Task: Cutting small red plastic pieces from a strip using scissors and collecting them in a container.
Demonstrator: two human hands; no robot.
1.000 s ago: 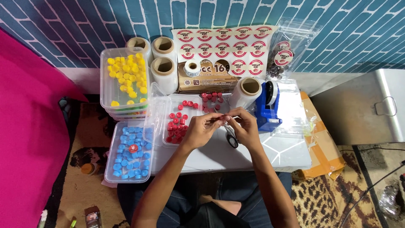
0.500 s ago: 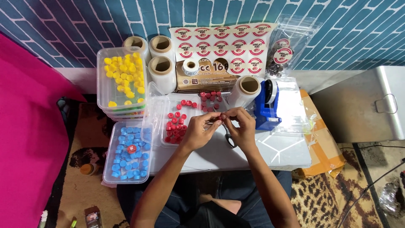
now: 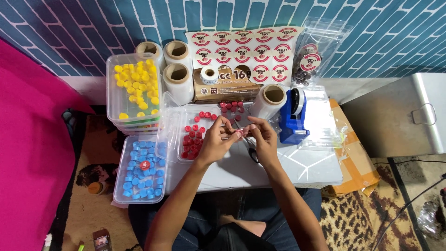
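My left hand [image 3: 214, 141] and my right hand [image 3: 263, 138] meet over the middle of a small white table [image 3: 297, 167]. Together they pinch a small pink piece [image 3: 239, 133] between the fingertips. Just left of my left hand stands a clear tray of red caps [image 3: 191, 138]. More red caps [image 3: 232, 108] lie loose behind my hands. Black scissors [image 3: 252, 151] rest on the table under my right hand, partly hidden.
A clear tub of yellow caps [image 3: 134, 88] and a tub of blue caps [image 3: 141, 168] stand at the left. Film rolls [image 3: 177, 69], a cardboard box [image 3: 227, 86], a round-sticker sheet [image 3: 246, 46], a blue tape dispenser [image 3: 293, 116] and clear bags [image 3: 320, 123] crowd the back and right.
Both hands stay together at the same spot; the fingers have shifted slightly around the small pink piece. Nothing else on the table has moved.
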